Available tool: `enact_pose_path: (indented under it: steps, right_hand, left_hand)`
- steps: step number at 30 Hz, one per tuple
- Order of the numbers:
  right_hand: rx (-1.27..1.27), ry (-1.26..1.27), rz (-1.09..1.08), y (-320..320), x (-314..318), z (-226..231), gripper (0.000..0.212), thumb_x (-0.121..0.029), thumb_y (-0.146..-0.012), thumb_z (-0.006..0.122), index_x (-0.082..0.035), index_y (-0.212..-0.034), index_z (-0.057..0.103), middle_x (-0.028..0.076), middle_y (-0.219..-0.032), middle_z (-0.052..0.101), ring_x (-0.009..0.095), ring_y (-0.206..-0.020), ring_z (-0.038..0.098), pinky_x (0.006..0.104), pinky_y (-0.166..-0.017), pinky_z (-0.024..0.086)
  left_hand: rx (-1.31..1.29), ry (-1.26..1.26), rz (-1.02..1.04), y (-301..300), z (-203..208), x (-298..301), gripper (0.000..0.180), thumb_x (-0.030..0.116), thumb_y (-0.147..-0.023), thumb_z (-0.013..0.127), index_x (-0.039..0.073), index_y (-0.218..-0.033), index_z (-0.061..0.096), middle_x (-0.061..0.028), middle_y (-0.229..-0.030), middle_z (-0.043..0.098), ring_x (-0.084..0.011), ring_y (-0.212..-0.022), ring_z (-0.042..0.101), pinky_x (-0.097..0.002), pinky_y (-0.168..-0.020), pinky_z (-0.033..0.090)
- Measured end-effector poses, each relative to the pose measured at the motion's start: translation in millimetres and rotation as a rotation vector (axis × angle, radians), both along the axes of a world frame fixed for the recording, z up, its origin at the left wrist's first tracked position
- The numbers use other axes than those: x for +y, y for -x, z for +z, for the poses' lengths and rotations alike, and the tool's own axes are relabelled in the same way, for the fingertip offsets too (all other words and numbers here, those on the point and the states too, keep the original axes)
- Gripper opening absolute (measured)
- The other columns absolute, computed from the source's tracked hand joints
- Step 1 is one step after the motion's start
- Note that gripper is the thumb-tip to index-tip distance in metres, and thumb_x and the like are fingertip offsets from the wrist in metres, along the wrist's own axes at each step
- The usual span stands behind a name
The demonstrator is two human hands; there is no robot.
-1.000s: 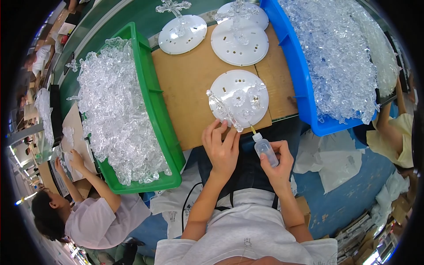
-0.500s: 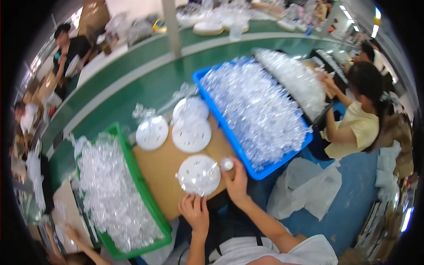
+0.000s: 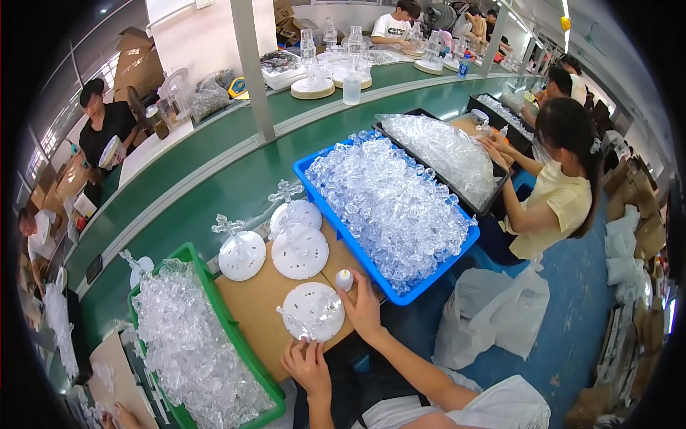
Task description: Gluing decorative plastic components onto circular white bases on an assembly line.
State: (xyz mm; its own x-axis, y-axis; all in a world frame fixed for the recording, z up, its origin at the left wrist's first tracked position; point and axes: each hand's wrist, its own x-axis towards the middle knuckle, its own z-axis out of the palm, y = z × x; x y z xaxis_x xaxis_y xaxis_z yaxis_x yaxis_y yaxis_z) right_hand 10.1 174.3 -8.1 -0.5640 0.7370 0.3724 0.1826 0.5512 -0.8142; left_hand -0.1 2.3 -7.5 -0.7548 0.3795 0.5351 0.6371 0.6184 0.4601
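A round white disc [image 3: 312, 312] with clear plastic pieces standing on it lies on the brown board [image 3: 257, 304] in front of me. My right hand [image 3: 366, 312] is closed around a small clear bottle with a white cap [image 3: 344, 279], which stands upright on the board between the disc and the blue bin [image 3: 355, 244]. My left hand [image 3: 308, 366] rests at the board's near edge just below the disc, fingers loosely spread, nothing visible in it.
A green bin [image 3: 238, 346] of clear plastic pieces sits left of the board, the blue bin of similar pieces right. Three more white discs [image 3: 300, 254] lie farther back. Behind runs a green conveyor [image 3: 214, 182]. A person in yellow [image 3: 554, 211] works at the right.
The view has swung upward to show the room. My right hand carried the bottle from near my body to the board by the blue bin. My left hand drew back off the disc.
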Motion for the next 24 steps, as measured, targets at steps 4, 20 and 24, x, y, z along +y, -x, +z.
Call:
enact_pose_path:
  steps: [4,20,24]
  right_hand:
    - [-0.003,0.016,0.047,-6.0,0.5,-4.3,0.061,-0.021,-0.083,0.067,-0.005,-0.133,0.037,0.022,-0.118,0.054,0.038,-0.108,0.054,0.0418,-0.091,0.043]
    - [-0.499,-0.414,0.614,20.6,-44.2,101.6,0.024,-0.023,-0.077,0.07,-0.003,-0.089,0.066,0.012,-0.067,0.064,0.028,-0.057,0.062,0.0385,-0.052,0.048]
    - [-0.31,-0.254,0.73,26.2,-31.4,166.0,0.014,-0.012,-0.079,0.068,-0.003,-0.09,0.069,0.01,-0.068,0.065,0.014,-0.055,0.059,0.028,-0.049,0.044]
  left_hand:
    - [-0.014,-0.003,0.001,0.5,-0.8,-3.7,0.02,0.009,-0.072,0.074,0.008,-0.09,0.069,-0.0086,-0.097,0.059,-0.031,-0.105,0.052,-0.0456,-0.091,0.037]
    - [-0.153,-0.265,-0.008,8.6,-2.8,-34.8,0.027,0.003,-0.08,0.066,0.006,-0.106,0.065,-0.0133,-0.11,0.056,-0.0338,-0.107,0.053,-0.0409,-0.089,0.043]
    - [-0.214,-0.407,0.031,0.0,-14.7,-39.5,0.037,-0.001,-0.081,0.061,0.003,-0.118,0.056,-0.0183,-0.116,0.05,-0.0358,-0.105,0.053,-0.041,-0.088,0.046]
